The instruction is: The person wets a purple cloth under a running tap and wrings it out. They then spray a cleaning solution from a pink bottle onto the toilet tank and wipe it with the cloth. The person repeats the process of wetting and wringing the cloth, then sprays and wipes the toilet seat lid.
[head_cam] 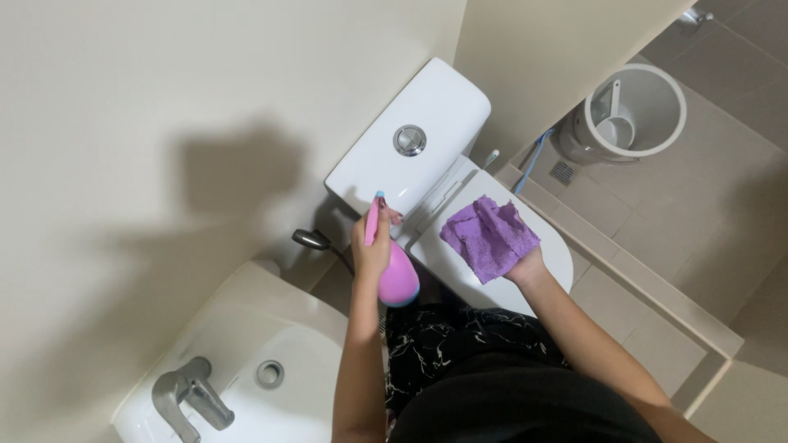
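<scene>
My left hand (371,244) grips a pink spray bottle (397,279) with a blue base, its nozzle aimed toward the white toilet tank (427,107). My right hand (525,267) holds a crumpled purple cloth (490,235) over the closed white toilet lid (558,246). A round chrome flush button (410,140) sits on top of the tank. Most of my right hand is hidden under the cloth.
A white washbasin (238,328) with a metal tap (190,395) and drain is at lower left. A chrome hose sprayer (311,239) hangs on the wall beside the toilet. A grey bucket (636,115) holding a dipper stands on the tiled shower floor behind a low kerb (640,275).
</scene>
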